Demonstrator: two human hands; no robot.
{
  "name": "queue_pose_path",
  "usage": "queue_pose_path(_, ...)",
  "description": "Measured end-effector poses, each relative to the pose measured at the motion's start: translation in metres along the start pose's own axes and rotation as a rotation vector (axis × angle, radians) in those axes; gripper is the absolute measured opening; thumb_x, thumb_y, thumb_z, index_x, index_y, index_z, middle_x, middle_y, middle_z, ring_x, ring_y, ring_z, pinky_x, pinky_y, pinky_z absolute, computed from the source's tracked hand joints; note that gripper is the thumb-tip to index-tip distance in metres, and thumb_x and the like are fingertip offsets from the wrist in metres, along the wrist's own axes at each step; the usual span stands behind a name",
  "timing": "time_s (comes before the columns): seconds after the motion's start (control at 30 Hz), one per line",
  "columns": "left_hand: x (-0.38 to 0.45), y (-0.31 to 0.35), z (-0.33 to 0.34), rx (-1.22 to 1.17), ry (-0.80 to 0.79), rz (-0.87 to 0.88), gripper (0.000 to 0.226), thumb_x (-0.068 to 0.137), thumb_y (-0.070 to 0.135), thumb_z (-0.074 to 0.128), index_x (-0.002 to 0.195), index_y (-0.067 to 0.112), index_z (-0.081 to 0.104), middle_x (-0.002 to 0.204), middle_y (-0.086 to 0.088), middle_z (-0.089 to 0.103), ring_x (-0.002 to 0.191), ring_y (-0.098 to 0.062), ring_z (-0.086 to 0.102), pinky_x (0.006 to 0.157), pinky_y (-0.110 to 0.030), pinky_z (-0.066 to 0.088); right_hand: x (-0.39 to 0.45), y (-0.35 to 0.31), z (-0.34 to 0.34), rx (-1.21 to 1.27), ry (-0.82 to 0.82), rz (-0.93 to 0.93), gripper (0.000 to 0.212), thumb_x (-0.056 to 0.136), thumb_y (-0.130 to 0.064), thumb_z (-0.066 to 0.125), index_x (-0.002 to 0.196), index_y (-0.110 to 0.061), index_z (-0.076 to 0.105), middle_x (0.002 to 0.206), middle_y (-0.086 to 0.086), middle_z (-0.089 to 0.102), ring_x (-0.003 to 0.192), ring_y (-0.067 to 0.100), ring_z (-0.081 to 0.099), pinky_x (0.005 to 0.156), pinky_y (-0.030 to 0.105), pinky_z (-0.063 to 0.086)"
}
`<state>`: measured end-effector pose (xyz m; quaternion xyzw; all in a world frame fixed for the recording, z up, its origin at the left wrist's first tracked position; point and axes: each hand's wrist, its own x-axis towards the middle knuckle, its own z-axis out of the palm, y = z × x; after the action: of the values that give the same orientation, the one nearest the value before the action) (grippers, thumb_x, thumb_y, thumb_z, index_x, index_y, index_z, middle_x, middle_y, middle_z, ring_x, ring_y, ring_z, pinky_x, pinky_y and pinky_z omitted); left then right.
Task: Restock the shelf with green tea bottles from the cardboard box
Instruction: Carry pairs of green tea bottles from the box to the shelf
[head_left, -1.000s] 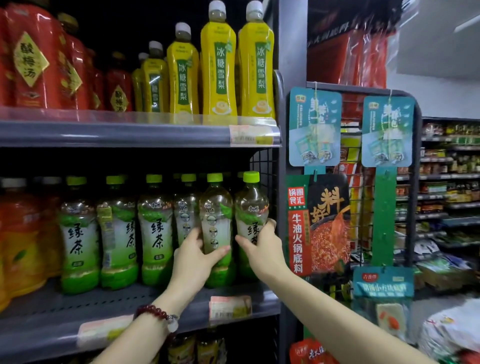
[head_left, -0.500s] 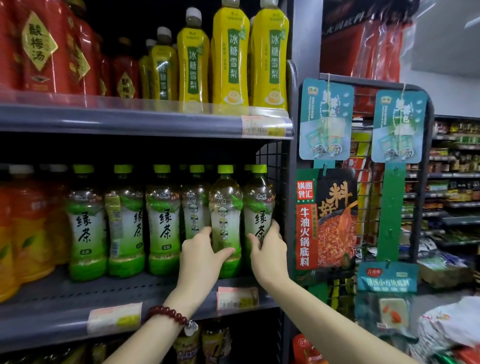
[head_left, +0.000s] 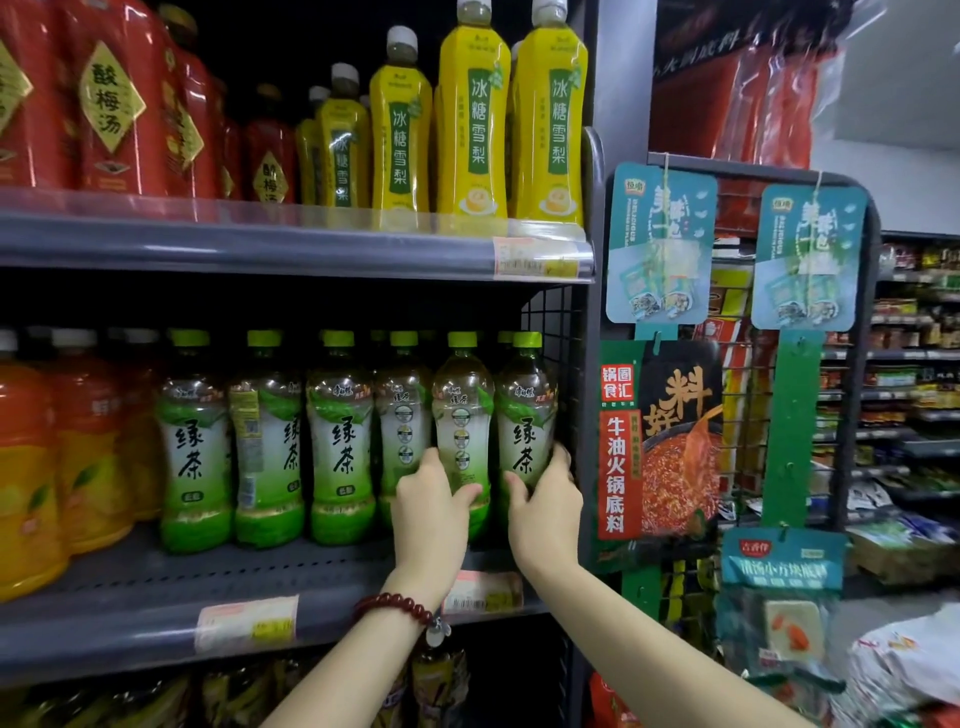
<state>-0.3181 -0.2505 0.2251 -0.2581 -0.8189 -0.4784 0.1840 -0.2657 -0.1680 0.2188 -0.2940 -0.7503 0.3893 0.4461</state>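
Observation:
Several green tea bottles with green caps stand in a row on the grey middle shelf (head_left: 156, 613). My left hand (head_left: 431, 512) is wrapped around the lower part of the second bottle from the right (head_left: 462, 415), whose label faces backward. My right hand (head_left: 545, 512) grips the rightmost bottle (head_left: 524, 415), which stands against the wire mesh side panel (head_left: 553, 322). Both bottles are upright, set back from the shelf's front edge. A red bead bracelet circles my left wrist. The cardboard box is out of view.
Orange drink bottles (head_left: 31, 467) stand left of the green tea. The upper shelf carries yellow pear drink bottles (head_left: 472, 119) and red bottles (head_left: 109, 104). A hanging rack of sauce packets (head_left: 670, 441) is to the right, with store aisles behind.
Both hands have slid the two rightmost bottles deeper onto the shelf, and they stay closed on them. The camera has moved closer to the shelf.

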Motion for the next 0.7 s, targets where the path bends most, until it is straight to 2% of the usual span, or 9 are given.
queue_pose_path(0.17,0.008,-0.002,0.006,-0.078,-0.018,-0.084,0.066,0.081,0.026,0.071,0.138,0.007,0.043,0.127,-0.016,0.059,0.118,-0.029,0.056,0.095,-0.035,0.048,0.001,-0.001,0.0,0.013,-0.012,0.012,0.064,0.095,-0.018,0.058,0.149,-0.007,0.026,0.131,0.015,0.059,0.119,0.029,0.059,0.098,0.034,0.047)
queue_pose_path(0.27,0.01,-0.005,0.007,-0.118,-0.03,-0.116,0.067,0.081,0.025,0.071,0.139,0.009,0.042,0.131,-0.015,0.057,0.122,-0.029,0.053,0.1,-0.037,0.045,0.002,-0.002,-0.001,0.011,-0.026,0.011,0.063,0.095,-0.017,0.057,0.149,-0.006,0.026,0.13,0.016,0.06,0.119,0.029,0.059,0.099,0.034,0.047)
queue_pose_path(0.57,0.005,-0.005,0.005,-0.099,-0.005,-0.082,0.062,0.083,0.022,0.069,0.137,0.007,0.044,0.128,-0.016,0.059,0.118,-0.03,0.056,0.098,-0.037,0.046,-0.002,0.002,-0.008,-0.08,-0.076,-0.055,0.058,0.097,-0.013,0.052,0.149,-0.009,0.026,0.13,0.015,0.059,0.119,0.027,0.058,0.096,0.03,0.046)
queue_pose_path(0.7,0.004,-0.007,0.003,-0.095,-0.006,-0.06,0.058,0.084,0.02,0.068,0.137,0.008,0.046,0.129,-0.015,0.059,0.117,-0.029,0.058,0.097,-0.036,0.047,-0.004,0.004,-0.01,-0.119,-0.104,-0.076,0.064,0.098,-0.011,0.05,0.153,-0.01,0.016,0.14,0.016,0.051,0.127,0.028,0.051,0.103,0.033,0.042)
